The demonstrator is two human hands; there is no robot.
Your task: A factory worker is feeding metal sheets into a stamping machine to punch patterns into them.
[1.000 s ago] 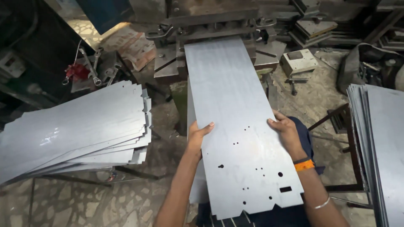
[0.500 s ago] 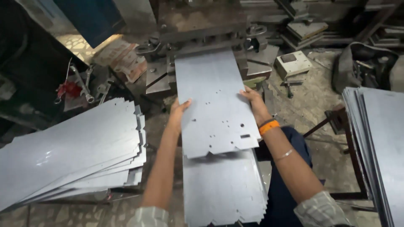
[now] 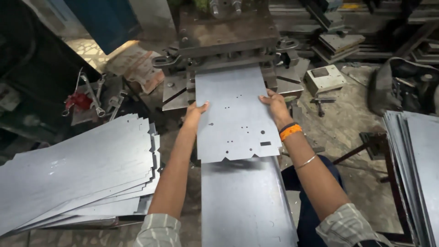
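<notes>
sheet: punched metal sheet [image 3: 235,116] lies flat, far end tucked under the press die [image 3: 228,34], near end overlapping a plain sheet [image 3: 247,201] below it

left hand [image 3: 195,112]: flat on the left edge, fingers together, looks like it's keeping the sheet square

right hand [image 3: 274,104]: on the right edge, fingers slightly spread, pressing down, not pinching

left side: big fanned stack of sheets [image 3: 77,174], wrenches [image 3: 93,98] behind

right side: another sheet stack [image 3: 416,155] on a stand, close by
</notes>
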